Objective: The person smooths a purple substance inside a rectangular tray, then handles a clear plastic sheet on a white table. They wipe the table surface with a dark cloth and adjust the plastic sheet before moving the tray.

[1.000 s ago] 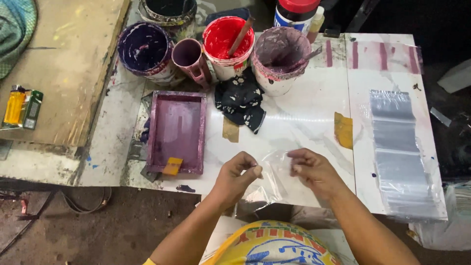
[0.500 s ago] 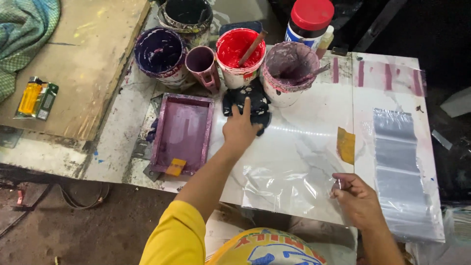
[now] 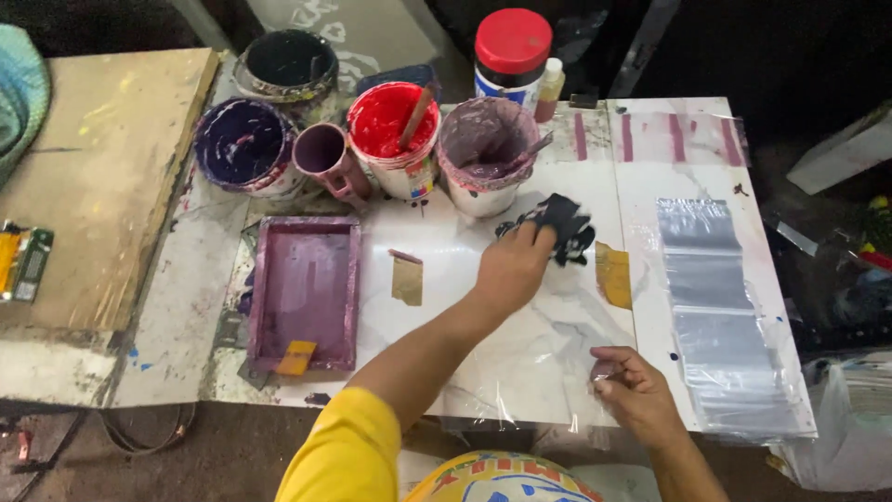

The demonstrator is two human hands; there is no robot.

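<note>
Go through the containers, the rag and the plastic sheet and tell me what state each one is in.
Red paint bucket: open, stick standing in it.
Mauve bucket: open, smeared inside.
Jar: red lid on.
Black rag: bunched under left hand.
Clear plastic sheet: flat, pinched by right hand.

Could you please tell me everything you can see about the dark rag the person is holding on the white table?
The rag is a crumpled piece of black cloth, soft and bunched into folds, with a few pale flecks on it. The left hand grips it from below, fingers pressed into it, and holds it against the white marbled table. It sits just below the grey-purple paint bucket and left of a yellowish tape patch, touching neither as far as I can tell.
</note>
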